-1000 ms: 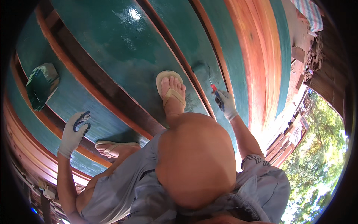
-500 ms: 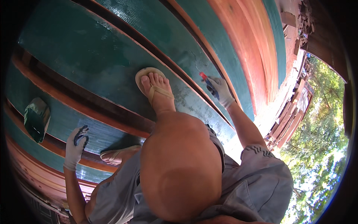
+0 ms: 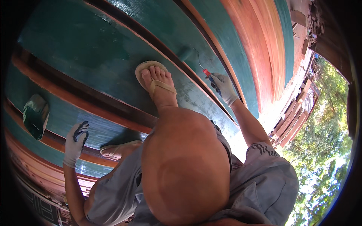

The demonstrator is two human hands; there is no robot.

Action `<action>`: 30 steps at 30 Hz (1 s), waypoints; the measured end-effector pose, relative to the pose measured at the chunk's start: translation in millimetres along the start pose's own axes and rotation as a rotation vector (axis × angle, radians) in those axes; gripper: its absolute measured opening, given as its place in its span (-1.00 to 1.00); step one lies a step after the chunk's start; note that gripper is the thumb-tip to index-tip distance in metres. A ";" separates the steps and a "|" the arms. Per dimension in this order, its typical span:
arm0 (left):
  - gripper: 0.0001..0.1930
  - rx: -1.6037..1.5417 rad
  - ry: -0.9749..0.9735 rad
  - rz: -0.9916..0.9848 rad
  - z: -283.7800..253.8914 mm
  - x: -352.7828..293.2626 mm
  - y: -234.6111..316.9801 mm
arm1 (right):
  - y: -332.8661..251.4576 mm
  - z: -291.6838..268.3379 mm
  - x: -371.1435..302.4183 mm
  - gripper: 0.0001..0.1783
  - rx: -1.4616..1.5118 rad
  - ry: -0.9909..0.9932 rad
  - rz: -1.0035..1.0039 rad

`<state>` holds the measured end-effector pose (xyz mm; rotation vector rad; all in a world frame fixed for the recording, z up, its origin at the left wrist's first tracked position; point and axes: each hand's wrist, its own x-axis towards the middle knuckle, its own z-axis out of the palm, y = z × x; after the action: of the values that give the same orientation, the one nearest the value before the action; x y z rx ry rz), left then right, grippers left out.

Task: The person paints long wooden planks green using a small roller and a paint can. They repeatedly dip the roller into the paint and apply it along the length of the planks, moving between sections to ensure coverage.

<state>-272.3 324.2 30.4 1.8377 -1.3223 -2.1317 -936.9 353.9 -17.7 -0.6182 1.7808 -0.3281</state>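
roller [image 3: 184,53] lies over green boards [image 3: 94,49], its red handle [image 3: 206,72] clasped by the right hand [image 3: 223,87]; the left hand [image 3: 75,141] hovers, fingers [image 3: 81,126] spread, loosely curled.

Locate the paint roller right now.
In the head view, above and slightly right of centre: the paint roller is in the right hand, over the green boards, to the right of the forward foot.
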 end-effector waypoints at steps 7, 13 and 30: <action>-0.43 -0.007 -0.024 0.020 -1.5 7.6 4.1 | 43.3 -39.9 -46.9 -0.70 -0.059 0.080 0.160; -0.40 -0.003 -0.019 0.015 -2.9 5.5 3.4 | 100.1 -78.6 -78.1 -0.71 -0.078 0.164 0.225; -0.51 0.007 -0.012 -0.023 0.6 6.8 3.9 | 147.6 -151.9 -116.9 -0.66 -0.218 0.272 0.274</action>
<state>-276.7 318.5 27.4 1.8546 -1.3200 -2.1552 -1093.7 527.1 44.8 -0.4883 2.1535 -0.0296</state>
